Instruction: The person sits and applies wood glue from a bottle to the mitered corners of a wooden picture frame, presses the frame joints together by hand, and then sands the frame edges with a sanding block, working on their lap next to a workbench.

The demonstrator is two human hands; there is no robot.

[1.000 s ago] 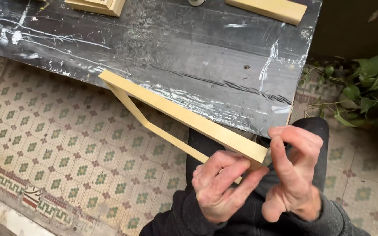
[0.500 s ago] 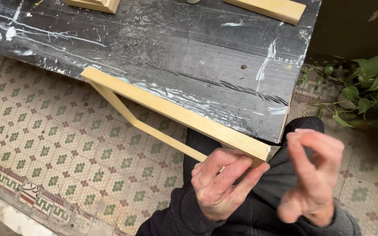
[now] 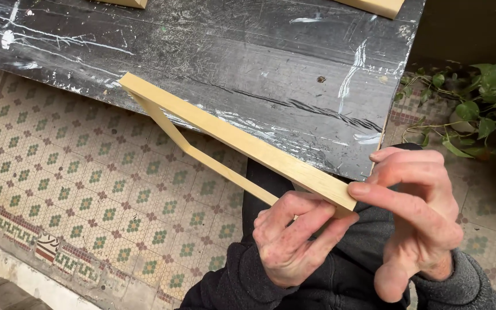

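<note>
Patterned floor tiles sit under a scratched black table. One pale wooden frame, thin and plain, runs from 10 o'clock to centre. Left hand is curled around its near corner; right hand, half open, touches that corner with a fingertip. Two wood pieces lie at 12 o'clock, one leafy plant at 3.

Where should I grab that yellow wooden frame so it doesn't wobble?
Grip the wooden frame at its near corner, coming from below, where the left hand pinches it now. The long flat rail rests on the black table's edge, so that probably steadies it.
</note>
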